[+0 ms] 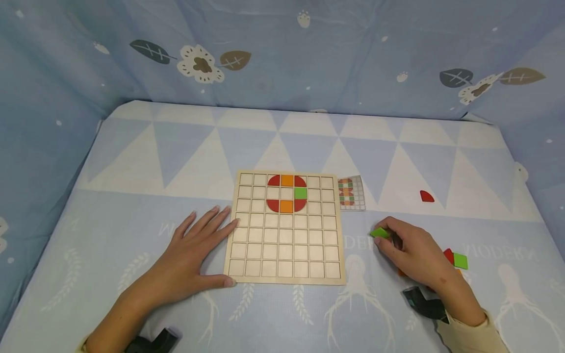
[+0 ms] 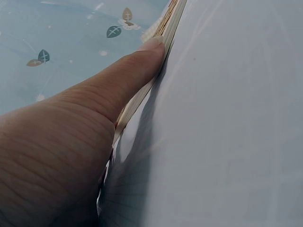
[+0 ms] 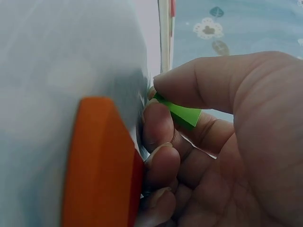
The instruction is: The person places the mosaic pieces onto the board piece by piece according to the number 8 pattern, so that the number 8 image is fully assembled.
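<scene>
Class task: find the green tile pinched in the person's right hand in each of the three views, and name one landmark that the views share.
Head: green tile right of the board, pinched at the right hand's fingertips.
Left wrist: not in view; only the left hand against the board's edge.
Right wrist: centre, pinched between thumb and forefinger.
Shared landmark: the board, whose edge shows in all three views.

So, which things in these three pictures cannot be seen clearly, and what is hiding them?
- Loose pieces under the right hand: head view, the hand covers them; only a red edge and a green square show.
- Pattern card: head view, too small to read.
- Green piece: right wrist view, mostly hidden by fingers.
- Orange piece: right wrist view, blurred, cut off by the bottom edge.
- Wooden board: left wrist view, only its edge shows beside the left hand.
</scene>
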`<state>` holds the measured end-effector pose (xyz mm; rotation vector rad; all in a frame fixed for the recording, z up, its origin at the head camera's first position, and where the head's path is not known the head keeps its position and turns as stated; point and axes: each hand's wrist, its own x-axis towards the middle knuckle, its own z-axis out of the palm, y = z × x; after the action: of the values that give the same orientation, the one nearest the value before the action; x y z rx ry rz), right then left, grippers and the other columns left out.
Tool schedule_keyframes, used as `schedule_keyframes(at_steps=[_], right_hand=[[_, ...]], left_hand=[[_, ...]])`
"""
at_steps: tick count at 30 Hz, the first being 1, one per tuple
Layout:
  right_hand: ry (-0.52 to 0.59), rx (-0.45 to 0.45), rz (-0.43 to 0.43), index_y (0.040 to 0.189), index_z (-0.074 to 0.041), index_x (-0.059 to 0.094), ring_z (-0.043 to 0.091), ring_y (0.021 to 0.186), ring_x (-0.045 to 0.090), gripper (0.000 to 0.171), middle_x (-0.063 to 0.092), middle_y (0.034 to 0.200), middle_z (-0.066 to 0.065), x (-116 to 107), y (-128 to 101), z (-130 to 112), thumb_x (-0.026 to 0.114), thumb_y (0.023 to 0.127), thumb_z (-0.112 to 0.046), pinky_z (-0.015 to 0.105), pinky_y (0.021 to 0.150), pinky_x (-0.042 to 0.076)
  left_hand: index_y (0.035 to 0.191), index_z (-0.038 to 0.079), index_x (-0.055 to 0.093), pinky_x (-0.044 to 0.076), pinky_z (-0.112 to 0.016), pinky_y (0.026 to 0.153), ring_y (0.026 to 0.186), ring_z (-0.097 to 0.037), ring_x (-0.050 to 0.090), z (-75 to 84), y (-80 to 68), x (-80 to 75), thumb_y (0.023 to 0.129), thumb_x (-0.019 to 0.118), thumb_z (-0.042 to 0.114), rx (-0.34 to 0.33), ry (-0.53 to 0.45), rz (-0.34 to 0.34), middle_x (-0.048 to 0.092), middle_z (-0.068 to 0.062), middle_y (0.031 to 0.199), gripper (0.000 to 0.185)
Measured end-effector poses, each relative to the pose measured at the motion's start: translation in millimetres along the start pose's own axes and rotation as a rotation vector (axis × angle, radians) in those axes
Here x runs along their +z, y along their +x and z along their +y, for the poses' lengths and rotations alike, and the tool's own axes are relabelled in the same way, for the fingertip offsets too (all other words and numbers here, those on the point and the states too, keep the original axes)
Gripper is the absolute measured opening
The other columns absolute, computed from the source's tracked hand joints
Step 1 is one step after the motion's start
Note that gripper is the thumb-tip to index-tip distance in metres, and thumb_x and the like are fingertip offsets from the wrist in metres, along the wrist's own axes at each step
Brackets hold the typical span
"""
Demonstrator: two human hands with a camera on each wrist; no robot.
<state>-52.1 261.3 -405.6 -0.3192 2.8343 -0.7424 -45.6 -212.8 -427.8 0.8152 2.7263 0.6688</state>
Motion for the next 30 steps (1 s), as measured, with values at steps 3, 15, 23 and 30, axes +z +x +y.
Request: schedule_keyframes(at_steps=[3, 15, 23, 30], right_hand=[[0.007, -0.007, 0.002, 0.107, -0.019, 0.067, 0.011, 0.065, 0.048, 0.008, 0.05, 0.073, -0.008, -0.9, 1.4, -0.2, 0.071, 0.1, -0.018, 0.027, 0.058, 0.04], [0.022, 0.004, -0.002, 0.106, -0.018, 0.067, 0.01, 0.065, 0.048, 0.006, 0.049, 0.072, -0.008, -1.0, 0.8, -0.6, 0.071, 0.1, -0.018, 0.027, 0.058, 0.039], [0.041, 0.006, 0.016, 0.105, -0.019, 0.069, 0.009, 0.065, 0.048, 0.005, 0.05, 0.072, -0.009, -0.2, -0.5, -0.5, 0.072, 0.101, -0.021, 0.026, 0.058, 0.04], [0.079, 0.019, 0.037, 0.106, -0.019, 0.074, 0.013, 0.075, 0.055, 0.013, 0.06, 0.083, -0.008, -1.5, -2.4, 0.5, 0.063, 0.107, -0.026, 0.027, 0.067, 0.045]], left_hand=[[0.168, 0.026, 0.025, -0.006, -0.048, 0.126, 0.161, -0.024, 0.004, 0.3, -0.5, -0.5, 0.082, 0.067, 0.08, -0.006, 0.0, 0.003, 0.011, 0.002, 0.176, 0.111], [0.168, 0.027, 0.024, -0.007, -0.047, 0.126, 0.161, -0.024, 0.004, 0.3, -0.9, -0.2, 0.081, 0.07, 0.078, -0.014, -0.005, 0.001, 0.011, 0.002, 0.176, 0.111], [0.168, 0.027, 0.025, -0.007, -0.047, 0.126, 0.161, -0.024, 0.005, 0.5, -0.3, -0.3, 0.081, 0.071, 0.077, -0.007, -0.007, 0.0, 0.011, 0.002, 0.176, 0.111], [0.169, 0.027, 0.024, -0.006, -0.047, 0.126, 0.161, -0.024, 0.005, 1.2, -0.2, -0.9, 0.081, 0.069, 0.079, -0.005, -0.003, -0.002, 0.011, 0.001, 0.175, 0.111]])
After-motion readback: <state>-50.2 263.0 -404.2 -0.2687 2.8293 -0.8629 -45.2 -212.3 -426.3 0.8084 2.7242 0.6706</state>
